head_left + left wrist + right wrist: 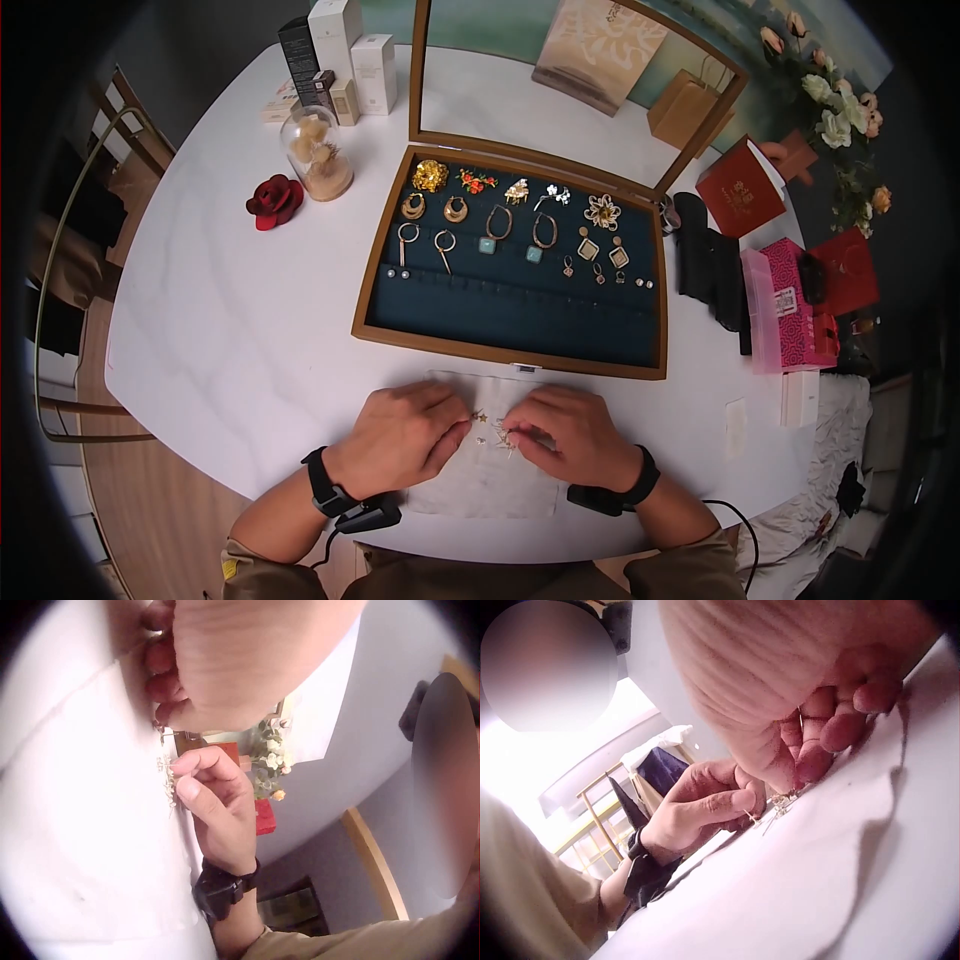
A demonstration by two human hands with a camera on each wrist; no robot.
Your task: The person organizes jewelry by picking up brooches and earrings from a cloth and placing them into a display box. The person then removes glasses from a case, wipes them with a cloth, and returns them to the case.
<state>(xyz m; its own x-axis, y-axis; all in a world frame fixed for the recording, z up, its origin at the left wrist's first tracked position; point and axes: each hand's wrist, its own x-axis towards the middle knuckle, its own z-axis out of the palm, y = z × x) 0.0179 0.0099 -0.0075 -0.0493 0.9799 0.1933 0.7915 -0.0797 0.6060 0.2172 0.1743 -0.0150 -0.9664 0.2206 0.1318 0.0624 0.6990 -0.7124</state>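
Observation:
Both hands meet over a white cloth [480, 490] in front of the jewellery case. My left hand [408, 430] pinches a small gold earring with a star [483, 418] between thumb and forefinger. In the right wrist view a thin gold post shows at that left hand's [705, 802] fingertips. Opposite it, my right hand [575, 435] has thumb and forefinger closed in on a little heap of gold and pale earrings [502, 438]. The left wrist view shows the heap [166, 780] at the right hand's [221, 802] fingertips. A small pale stud [481, 441] lies between the hands.
Beyond the cloth stands the wooden jewellery case [510, 366], its glass lid [560, 90] raised, with earrings and brooches in rows. A red rose [275, 202], glass dome [318, 160] and boxes [375, 75] stand left. Black pouches [712, 265] and a pink box [790, 310] lie right.

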